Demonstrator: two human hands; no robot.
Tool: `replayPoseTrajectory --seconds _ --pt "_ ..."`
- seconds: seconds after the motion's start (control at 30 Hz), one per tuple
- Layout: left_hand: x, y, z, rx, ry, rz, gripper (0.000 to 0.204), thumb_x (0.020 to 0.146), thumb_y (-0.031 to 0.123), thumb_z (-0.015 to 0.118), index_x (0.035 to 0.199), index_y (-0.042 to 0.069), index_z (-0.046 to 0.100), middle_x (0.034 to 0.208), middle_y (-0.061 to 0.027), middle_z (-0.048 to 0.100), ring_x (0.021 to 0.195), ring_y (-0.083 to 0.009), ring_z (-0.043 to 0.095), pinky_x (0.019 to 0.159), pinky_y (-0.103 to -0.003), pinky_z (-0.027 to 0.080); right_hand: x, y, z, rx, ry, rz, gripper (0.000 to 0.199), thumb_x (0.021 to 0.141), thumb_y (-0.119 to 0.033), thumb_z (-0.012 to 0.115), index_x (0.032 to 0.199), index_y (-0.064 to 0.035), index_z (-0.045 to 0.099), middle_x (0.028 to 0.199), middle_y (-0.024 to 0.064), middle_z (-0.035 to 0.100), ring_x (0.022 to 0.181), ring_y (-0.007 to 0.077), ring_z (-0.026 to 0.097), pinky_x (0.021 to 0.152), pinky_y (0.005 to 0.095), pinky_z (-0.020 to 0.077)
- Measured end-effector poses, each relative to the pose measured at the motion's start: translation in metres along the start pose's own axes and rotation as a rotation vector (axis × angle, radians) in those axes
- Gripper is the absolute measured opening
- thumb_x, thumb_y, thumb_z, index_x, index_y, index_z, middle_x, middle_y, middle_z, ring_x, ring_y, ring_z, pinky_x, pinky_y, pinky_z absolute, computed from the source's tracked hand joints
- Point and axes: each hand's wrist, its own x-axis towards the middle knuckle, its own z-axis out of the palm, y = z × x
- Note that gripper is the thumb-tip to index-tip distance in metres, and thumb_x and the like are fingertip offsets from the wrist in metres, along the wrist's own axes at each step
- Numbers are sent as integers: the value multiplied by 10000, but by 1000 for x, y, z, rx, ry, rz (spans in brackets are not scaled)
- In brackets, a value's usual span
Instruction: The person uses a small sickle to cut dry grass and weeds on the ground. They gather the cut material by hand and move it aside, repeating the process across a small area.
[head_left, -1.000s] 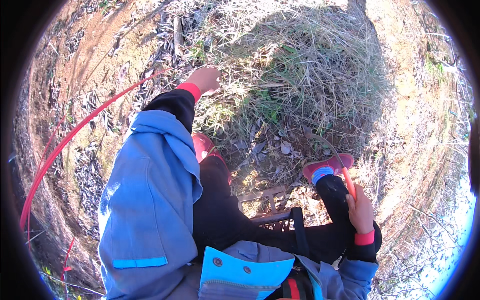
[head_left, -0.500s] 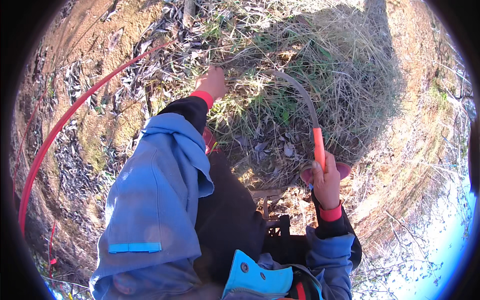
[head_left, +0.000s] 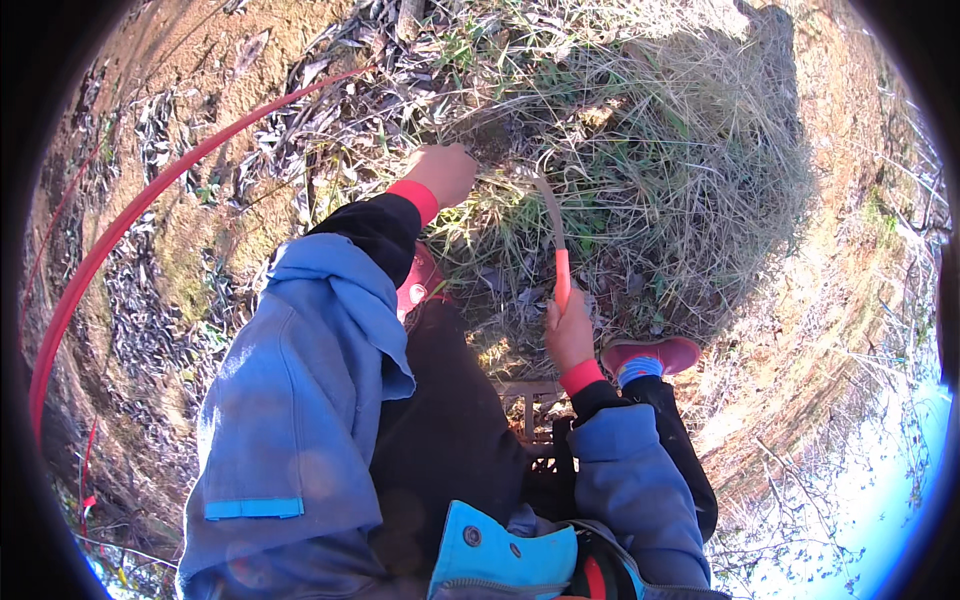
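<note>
My right hand (head_left: 571,332) grips a sickle by its orange handle (head_left: 562,274). The curved metal blade (head_left: 553,212) points away from me, its far end among dry and green grass (head_left: 640,190). My left hand (head_left: 443,173) is closed low over the left part of the grass, a short way left of the blade's tip. Its fingers are mostly hidden, so I cannot make out what they hold. Both wrists show red cuffs under a blue-grey jacket.
A red hose-like band (head_left: 150,190) arcs across the left side. Dry leaves (head_left: 160,310) cover brown soil there. My pink shoes (head_left: 655,354) stand at the near edge of the grass. Bare branches (head_left: 800,490) show at lower right, and a dark shadow lies at upper right.
My right hand has moved left with the sickle, bringing the blade's tip near my left hand. The left hand has shifted slightly right and nearer. The view has shifted a little.
</note>
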Motion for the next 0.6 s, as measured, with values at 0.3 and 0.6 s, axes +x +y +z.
replayPoseTrajectory --seconds 0.3,0.6 --pt "-70 23 32 6 170 31 211 739 119 611 947 84 610 914 -80 527 853 -270 575 773 -410 445 -88 56 -14 -136 -179 255 260 920 -193 519 1080 -32 393 806 285 613 747 477 600 615 543 455" --pt "-40 24 14 141 502 62 583 717 159 623 1259 0 478 1250 -150 504 1099 -277 488 965 -417 358 -62 56 -26 -205 -231 186 357 895 -184 569 1145 -12 379 845 299 611 783 492 597 658 536 470"
